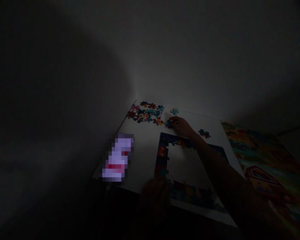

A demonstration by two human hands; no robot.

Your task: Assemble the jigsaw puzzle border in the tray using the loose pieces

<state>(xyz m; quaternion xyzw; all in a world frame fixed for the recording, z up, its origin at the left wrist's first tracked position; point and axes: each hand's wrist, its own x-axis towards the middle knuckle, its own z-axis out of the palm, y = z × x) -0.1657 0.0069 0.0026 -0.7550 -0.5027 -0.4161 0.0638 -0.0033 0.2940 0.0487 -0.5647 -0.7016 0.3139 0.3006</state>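
My right hand [180,124] reaches across the white table, its fingers closed in a pinch at a teal puzzle piece [168,124]. Under my right forearm lies a partly joined jigsaw border [162,160], dark blue with colourful figures, around a bare white middle. My left hand [155,195] is at the table's front edge, by the border's lower left corner. Deep shadow hides how its fingers are set. Left of my right hand, a cluster of loose puzzle pieces [147,113] is spread at the table's far left corner.
One loose piece [174,111] lies near the back edge, and a dark blue one [204,133] lies right of my wrist. A lit phone [117,158], blurred into blocks, is at the left edge. A colourful printed picture [262,160] lies on the right. Walls rise behind and left.
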